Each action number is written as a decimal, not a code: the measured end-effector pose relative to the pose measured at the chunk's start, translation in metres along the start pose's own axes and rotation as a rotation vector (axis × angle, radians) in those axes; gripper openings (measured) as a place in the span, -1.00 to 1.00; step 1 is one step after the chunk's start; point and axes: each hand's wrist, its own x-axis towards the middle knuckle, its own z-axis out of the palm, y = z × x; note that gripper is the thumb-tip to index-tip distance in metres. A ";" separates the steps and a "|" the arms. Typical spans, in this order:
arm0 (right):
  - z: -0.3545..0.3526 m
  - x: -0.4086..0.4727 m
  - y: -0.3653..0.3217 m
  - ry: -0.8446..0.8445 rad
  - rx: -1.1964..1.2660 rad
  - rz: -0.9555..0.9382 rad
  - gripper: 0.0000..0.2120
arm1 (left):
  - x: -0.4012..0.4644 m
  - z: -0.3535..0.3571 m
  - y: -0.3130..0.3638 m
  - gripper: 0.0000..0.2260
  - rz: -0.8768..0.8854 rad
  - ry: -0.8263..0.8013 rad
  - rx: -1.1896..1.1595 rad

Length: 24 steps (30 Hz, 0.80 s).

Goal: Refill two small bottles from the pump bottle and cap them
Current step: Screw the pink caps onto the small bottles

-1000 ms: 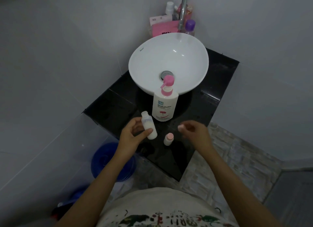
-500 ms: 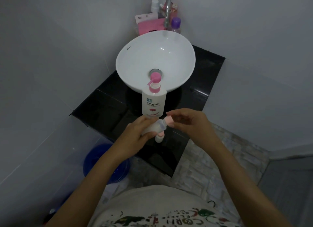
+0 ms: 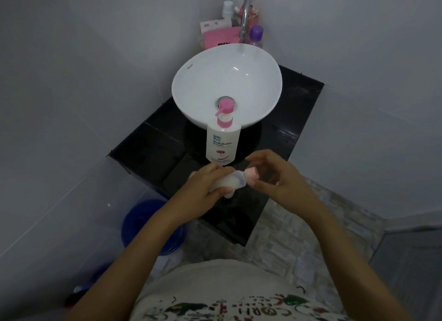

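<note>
Black surface (image 3: 153, 150) carrying white basin (image 3: 227, 86). Pump bottle (image 3: 223, 142) upright just before basin. Left hand (image 3: 205, 189) curled round small bottle (image 3: 229, 180), tilted above surface. Right hand (image 3: 282, 177) pinching pink cap (image 3: 251, 175) at bottle's mouth. Second small bottle (image 3: 228, 195) mostly hidden beneath.

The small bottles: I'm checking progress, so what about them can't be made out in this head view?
- Second small bottle: mostly hidden under the left hand; its cap is unseen.
- Held small bottle: fill level unclear, its base covered by left fingers.
- Pink cap: partly covered by the right hand; how far it is threaded on cannot be told.
</note>
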 end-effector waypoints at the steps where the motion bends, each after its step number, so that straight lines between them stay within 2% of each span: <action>1: 0.002 0.000 0.001 0.042 -0.013 -0.007 -0.81 | 0.000 0.001 0.001 -0.57 0.002 -0.004 0.004; 4: 0.011 0.000 0.000 0.148 -0.016 0.063 -0.96 | -0.001 0.002 0.005 -0.58 -0.003 -0.015 0.015; 6: 0.012 -0.001 0.000 0.173 -0.024 0.078 -0.85 | -0.002 0.002 0.006 -0.58 -0.004 -0.007 0.006; 8: 0.006 -0.003 -0.002 0.126 -0.047 0.049 -0.73 | -0.003 0.000 0.006 -0.54 -0.005 0.005 -0.006; 9: 0.003 -0.004 -0.002 0.087 -0.047 0.024 -0.73 | -0.004 0.000 0.005 -0.53 -0.009 0.009 -0.014; 11: -0.001 -0.004 0.000 0.027 -0.046 -0.006 -0.83 | -0.005 -0.001 0.004 -0.54 -0.015 0.014 -0.029; 13: 0.001 -0.003 -0.001 0.050 -0.042 0.045 -0.96 | -0.006 -0.001 0.004 -0.57 -0.022 0.014 -0.025; 16: 0.003 -0.004 -0.003 0.097 -0.040 0.097 -0.72 | -0.006 -0.001 0.006 -0.57 -0.028 0.010 -0.029; 17: 0.002 -0.004 -0.003 0.083 -0.019 0.082 -0.72 | -0.006 -0.001 0.006 -0.57 -0.028 0.012 -0.030; 19: -0.003 -0.006 -0.002 0.020 0.006 0.010 -0.81 | -0.006 -0.001 0.006 -0.54 -0.024 0.018 -0.035; 21: -0.004 -0.006 0.000 0.008 -0.021 -0.018 -0.79 | -0.006 -0.001 0.005 -0.52 -0.023 0.023 -0.042; 24: 0.003 -0.005 -0.002 0.070 -0.056 0.055 -0.93 | -0.005 -0.002 0.002 -0.52 -0.030 0.020 -0.039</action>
